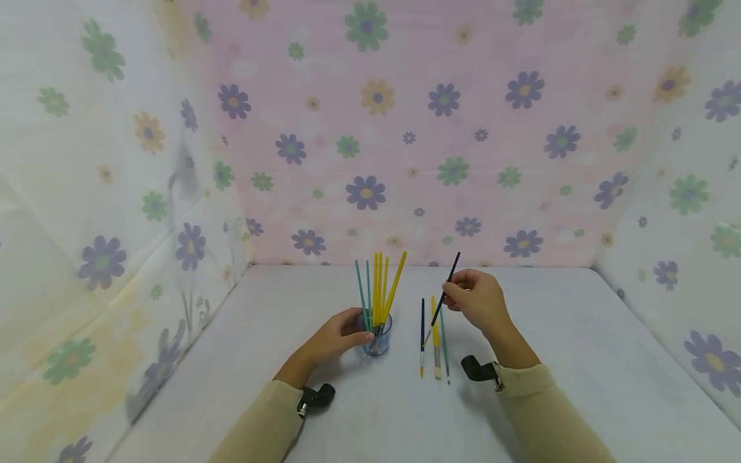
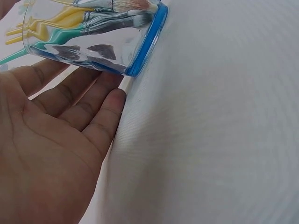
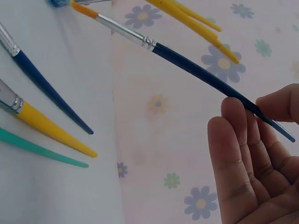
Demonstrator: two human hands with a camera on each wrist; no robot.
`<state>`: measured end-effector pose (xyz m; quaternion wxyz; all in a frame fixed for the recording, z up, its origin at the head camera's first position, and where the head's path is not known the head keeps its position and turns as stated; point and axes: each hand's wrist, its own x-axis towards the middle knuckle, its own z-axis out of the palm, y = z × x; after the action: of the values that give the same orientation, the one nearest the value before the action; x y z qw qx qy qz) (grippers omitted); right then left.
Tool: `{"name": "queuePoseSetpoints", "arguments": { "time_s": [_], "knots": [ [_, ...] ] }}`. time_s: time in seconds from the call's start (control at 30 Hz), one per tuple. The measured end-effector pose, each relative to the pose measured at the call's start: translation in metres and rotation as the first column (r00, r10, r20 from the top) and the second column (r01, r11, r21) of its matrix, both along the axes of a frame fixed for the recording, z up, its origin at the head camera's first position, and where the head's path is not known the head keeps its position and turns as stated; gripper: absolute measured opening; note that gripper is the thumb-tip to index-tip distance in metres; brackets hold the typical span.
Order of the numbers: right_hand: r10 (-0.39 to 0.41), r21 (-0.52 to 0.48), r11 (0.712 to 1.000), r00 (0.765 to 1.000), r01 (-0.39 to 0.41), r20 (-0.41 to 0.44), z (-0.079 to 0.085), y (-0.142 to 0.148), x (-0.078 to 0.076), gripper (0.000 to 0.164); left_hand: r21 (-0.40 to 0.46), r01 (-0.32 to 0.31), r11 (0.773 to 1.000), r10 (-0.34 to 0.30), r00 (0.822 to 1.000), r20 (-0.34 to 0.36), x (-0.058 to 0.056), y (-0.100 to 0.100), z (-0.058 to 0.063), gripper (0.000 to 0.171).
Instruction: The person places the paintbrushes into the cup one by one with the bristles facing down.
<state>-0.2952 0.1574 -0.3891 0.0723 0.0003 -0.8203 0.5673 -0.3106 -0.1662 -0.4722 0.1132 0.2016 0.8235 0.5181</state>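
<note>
My left hand point(image 1: 331, 339) holds a clear glass with a blue base point(image 1: 379, 348), thumb at the front and fingers at its side and back. Inside the glass, several yellow paintbrushes point(image 1: 395, 288) and teal paintbrushes point(image 1: 359, 288) stand bristles down. My right hand point(image 1: 479, 299) pinches a dark blue paintbrush point(image 3: 196, 70) near the handle's end, between thumb and fingertips. Its orange bristles point down and left, above the table. Below it lie another dark blue paintbrush point(image 1: 422, 321), a wide yellow paintbrush point(image 1: 437, 334) and a thin teal paintbrush point(image 1: 444, 337), side by side.
The white table point(image 1: 370, 418) ends at a pink flowered backdrop point(image 1: 405, 218), with pale flowered sheets at both sides. A black wrist device point(image 1: 317, 395) sits at the left cuff and another black device point(image 1: 478, 369) at the right cuff.
</note>
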Motion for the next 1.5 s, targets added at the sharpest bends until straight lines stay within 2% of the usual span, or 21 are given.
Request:
{"name": "queuePoseSetpoints", "arguments": {
  "time_s": [0.27, 0.5, 0.77, 1.03, 1.27, 1.5],
  "knots": [
    [0.014, 0.003, 1.0, 0.999, -0.014, -0.051, 0.009, -0.001, 0.008, 0.024, 0.013, 0.014, 1.0, -0.014, 1.0, 0.003, 0.001, 0.003, 0.001, 0.068],
    [0.025, -0.039, 0.999, 0.994, -0.029, -0.103, 0.013, -0.006, 0.011, 0.025, 0.012, -0.007, 1.0, 0.007, 1.0, 0.007, 0.002, 0.0, 0.0, 0.067],
    [0.047, -0.077, 0.995, 0.98, -0.063, -0.194, 0.016, -0.009, 0.019, 0.025, 0.012, 0.012, 1.0, -0.012, 1.0, 0.005, 0.004, 0.001, -0.002, 0.068],
    [0.055, -0.072, 0.995, 0.966, -0.075, -0.255, 0.021, -0.018, 0.022, 0.023, 0.007, 0.025, 1.0, -0.025, 1.0, -0.007, 0.001, 0.0, 0.001, 0.063],
    [0.088, -0.037, 0.994, 0.959, -0.101, -0.27, 0.015, -0.029, 0.023, 0.022, 0.005, 0.013, 1.0, -0.013, 1.0, 0.0, 0.002, 0.0, 0.002, 0.065],
    [0.115, -0.038, 0.991, 0.966, -0.127, -0.233, 0.008, -0.037, 0.024, 0.019, 0.003, 0.005, 1.0, -0.005, 1.0, 0.02, 0.003, 0.002, 0.001, 0.069]
  ]
}}
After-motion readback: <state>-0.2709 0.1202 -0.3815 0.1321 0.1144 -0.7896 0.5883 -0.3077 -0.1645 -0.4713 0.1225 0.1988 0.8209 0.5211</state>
